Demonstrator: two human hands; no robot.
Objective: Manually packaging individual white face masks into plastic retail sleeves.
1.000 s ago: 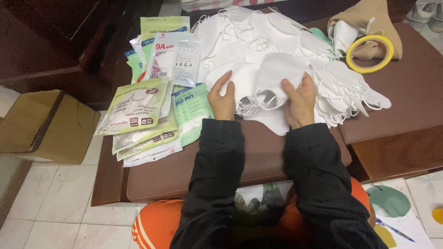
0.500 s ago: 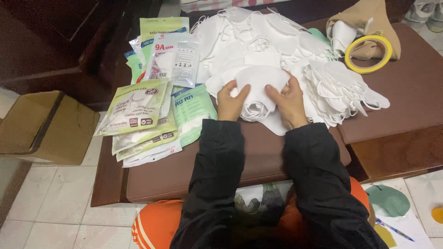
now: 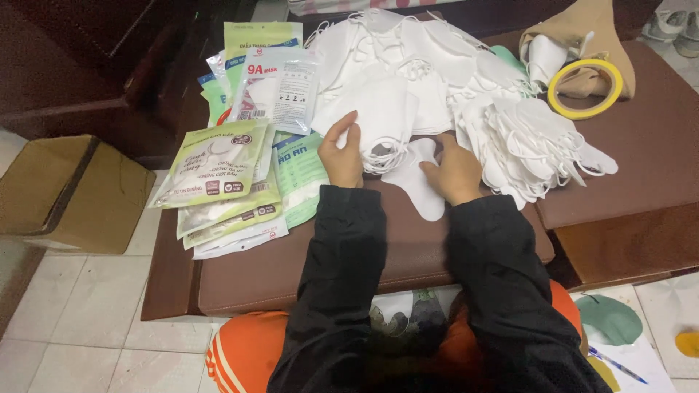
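- The left hand [image 3: 342, 153] is pinching a small stack of white face masks [image 3: 382, 120], fingers clamped on its left edge, on the brown padded table [image 3: 291, 269].
- The masks look light, soft and floppy, so holding the folded edge seems best.
- The right hand [image 3: 455, 171] is pressing flat, fingers together, on one white mask [image 3: 422, 193] lying beside the stack.

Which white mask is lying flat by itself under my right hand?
The single mask on the brown cushion beneath the right hand; the others sit heaped in piles.
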